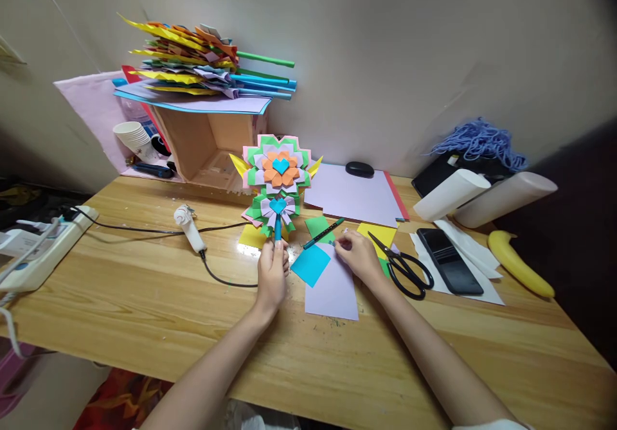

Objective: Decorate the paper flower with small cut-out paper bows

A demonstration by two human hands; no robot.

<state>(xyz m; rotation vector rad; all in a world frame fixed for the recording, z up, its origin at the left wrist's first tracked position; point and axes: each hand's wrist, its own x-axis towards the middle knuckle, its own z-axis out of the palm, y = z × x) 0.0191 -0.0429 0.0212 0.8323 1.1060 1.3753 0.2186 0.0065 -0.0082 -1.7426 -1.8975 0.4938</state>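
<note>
My left hand (pixel 271 274) is closed around the blue stick of the paper flower (pixel 279 173), holding it upright over the counter (pixel 144 288), just left of the blue paper square (pixel 311 265). My right hand (pixel 357 254) rests with fingertips pinched on small paper scraps beside the scissors (pixel 407 268). I judge the flower light and easily crushed, so the stiff stick is the place to grip.

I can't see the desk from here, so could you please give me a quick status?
Left hand gripping paper flower upright by its stick. Right hand on paper sheets. Scissors beside it.
</note>
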